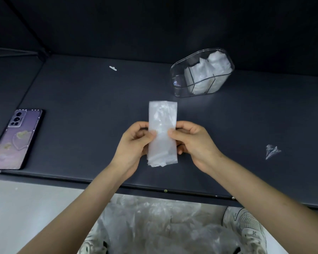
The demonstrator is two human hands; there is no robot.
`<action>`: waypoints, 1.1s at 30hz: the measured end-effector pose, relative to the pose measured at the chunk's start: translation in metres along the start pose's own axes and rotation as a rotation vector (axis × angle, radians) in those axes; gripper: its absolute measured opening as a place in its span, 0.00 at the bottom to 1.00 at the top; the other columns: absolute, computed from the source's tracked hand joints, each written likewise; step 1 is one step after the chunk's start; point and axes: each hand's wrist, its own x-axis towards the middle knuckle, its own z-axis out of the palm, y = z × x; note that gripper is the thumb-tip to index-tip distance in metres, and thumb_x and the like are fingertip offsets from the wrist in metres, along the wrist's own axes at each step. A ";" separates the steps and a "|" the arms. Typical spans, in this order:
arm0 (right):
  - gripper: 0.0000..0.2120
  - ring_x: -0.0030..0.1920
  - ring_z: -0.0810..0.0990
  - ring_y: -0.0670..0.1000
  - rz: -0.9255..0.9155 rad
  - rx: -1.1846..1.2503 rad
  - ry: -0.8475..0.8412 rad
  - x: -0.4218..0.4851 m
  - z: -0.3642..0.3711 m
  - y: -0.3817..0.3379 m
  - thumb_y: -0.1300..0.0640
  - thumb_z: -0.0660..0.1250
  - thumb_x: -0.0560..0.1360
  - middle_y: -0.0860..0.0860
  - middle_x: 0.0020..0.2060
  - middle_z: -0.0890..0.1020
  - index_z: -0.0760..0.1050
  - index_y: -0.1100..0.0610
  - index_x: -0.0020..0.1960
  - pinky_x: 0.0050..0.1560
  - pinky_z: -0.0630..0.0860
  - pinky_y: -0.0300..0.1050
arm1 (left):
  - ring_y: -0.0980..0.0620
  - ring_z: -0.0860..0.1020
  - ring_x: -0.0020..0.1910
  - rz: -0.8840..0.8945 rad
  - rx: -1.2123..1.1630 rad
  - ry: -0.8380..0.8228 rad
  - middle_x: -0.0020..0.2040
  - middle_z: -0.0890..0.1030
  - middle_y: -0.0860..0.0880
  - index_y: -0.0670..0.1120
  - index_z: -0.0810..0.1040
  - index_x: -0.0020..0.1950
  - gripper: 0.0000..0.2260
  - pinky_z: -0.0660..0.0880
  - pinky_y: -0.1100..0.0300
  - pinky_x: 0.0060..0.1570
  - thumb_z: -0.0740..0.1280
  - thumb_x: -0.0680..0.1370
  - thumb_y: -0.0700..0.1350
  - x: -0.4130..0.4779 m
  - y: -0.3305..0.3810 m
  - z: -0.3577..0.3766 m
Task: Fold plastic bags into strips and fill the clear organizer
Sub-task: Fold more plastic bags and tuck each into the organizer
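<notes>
Dark table (99,99) carries the organizer (202,74) far right, part filled. Near centre, left hand (136,142) and right hand (193,142) pinch the strip (162,132) at its long edges. Light, limp, likely slippery; best held by those edges.

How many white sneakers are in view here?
2: one white mesh sneaker at bottom right; the other sneaker at the bottom edge, left of centre, mostly cut off.

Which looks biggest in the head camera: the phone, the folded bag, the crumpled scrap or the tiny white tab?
Phone and folded bag look about alike, largest.
Then crumpled scrap.
White tab smallest.
</notes>
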 end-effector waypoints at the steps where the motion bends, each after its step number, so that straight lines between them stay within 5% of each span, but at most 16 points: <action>1: 0.05 0.35 0.78 0.49 -0.028 0.005 -0.001 0.000 0.000 0.000 0.65 0.68 0.76 0.57 0.40 0.83 0.80 0.57 0.49 0.27 0.70 0.38 | 0.50 0.82 0.41 -0.041 -0.069 -0.015 0.42 0.82 0.46 0.42 0.77 0.51 0.05 0.80 0.58 0.39 0.62 0.79 0.37 -0.001 0.003 -0.001; 5: 0.08 0.32 0.77 0.47 -0.179 -0.060 0.009 0.000 -0.003 -0.002 0.66 0.67 0.76 0.54 0.37 0.82 0.81 0.55 0.46 0.27 0.71 0.39 | 0.42 0.83 0.44 -0.275 -0.218 -0.150 0.47 0.83 0.38 0.39 0.75 0.61 0.20 0.80 0.52 0.38 0.54 0.82 0.54 -0.002 0.015 -0.005; 8: 0.11 0.33 0.78 0.45 -0.310 -0.141 -0.007 0.002 -0.005 0.000 0.68 0.66 0.76 0.51 0.38 0.83 0.81 0.53 0.45 0.29 0.74 0.38 | 0.40 0.81 0.43 -0.398 -0.217 -0.190 0.51 0.81 0.34 0.42 0.75 0.64 0.33 0.80 0.52 0.37 0.55 0.74 0.67 0.002 0.018 -0.009; 10: 0.15 0.36 0.78 0.46 -0.389 -0.195 -0.024 0.004 -0.007 0.002 0.70 0.65 0.76 0.46 0.39 0.82 0.81 0.52 0.44 0.33 0.74 0.37 | 0.40 0.80 0.46 -0.378 -0.146 -0.216 0.52 0.80 0.34 0.40 0.76 0.64 0.32 0.81 0.51 0.40 0.66 0.71 0.64 0.005 0.020 -0.013; 13: 0.19 0.39 0.79 0.47 -0.422 -0.284 -0.077 0.006 -0.011 0.002 0.73 0.64 0.75 0.44 0.40 0.81 0.82 0.50 0.43 0.37 0.76 0.38 | 0.46 0.82 0.45 -0.269 -0.047 -0.202 0.49 0.82 0.42 0.41 0.76 0.59 0.22 0.81 0.53 0.40 0.72 0.66 0.41 0.008 0.019 -0.019; 19: 0.19 0.53 0.82 0.53 -0.020 -0.023 -0.270 0.010 -0.023 -0.014 0.63 0.70 0.72 0.53 0.51 0.83 0.75 0.56 0.63 0.53 0.80 0.47 | 0.48 0.82 0.46 -0.049 0.222 -0.170 0.47 0.84 0.43 0.46 0.75 0.58 0.24 0.79 0.58 0.41 0.75 0.65 0.33 0.014 0.018 -0.022; 23: 0.13 0.52 0.83 0.54 0.008 -0.193 -0.145 0.015 -0.014 -0.011 0.60 0.72 0.73 0.54 0.50 0.85 0.78 0.60 0.57 0.56 0.79 0.51 | 0.49 0.79 0.44 0.079 0.227 -0.131 0.44 0.84 0.47 0.47 0.76 0.55 0.18 0.78 0.57 0.43 0.71 0.71 0.29 0.018 0.020 -0.011; 28: 0.06 0.41 0.84 0.51 -0.036 -0.045 0.063 0.017 -0.020 -0.022 0.66 0.69 0.74 0.56 0.42 0.85 0.81 0.64 0.50 0.41 0.80 0.39 | 0.50 0.78 0.42 0.136 0.200 -0.084 0.42 0.82 0.49 0.48 0.77 0.53 0.16 0.78 0.59 0.45 0.72 0.72 0.31 0.027 0.021 0.008; 33: 0.09 0.39 0.80 0.46 -0.282 -0.188 0.330 0.023 -0.059 -0.058 0.68 0.69 0.73 0.54 0.40 0.83 0.79 0.56 0.40 0.43 0.76 0.36 | 0.56 0.76 0.56 0.317 0.526 0.035 0.56 0.77 0.53 0.53 0.75 0.56 0.18 0.74 0.66 0.54 0.76 0.71 0.41 0.058 0.027 0.021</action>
